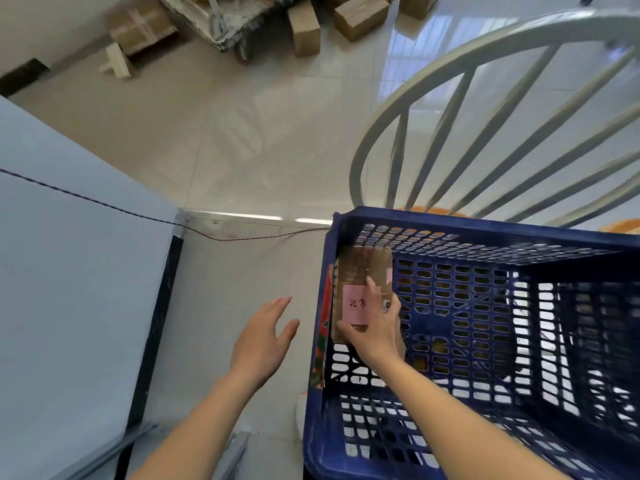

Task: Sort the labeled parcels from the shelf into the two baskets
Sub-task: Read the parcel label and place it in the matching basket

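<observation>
Right hand (375, 329) hides part of the brown parcel (362, 271) it grips inside the blue basket (485, 233); 1 pink label (356, 304) shows. Left hand (261, 337) spread wide, holding nothing.

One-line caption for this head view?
Right hand lowers a pink-labeled parcel into the blue basket; left hand hovers open.

Head view, steeply down, close over basket (485, 237)
</observation>
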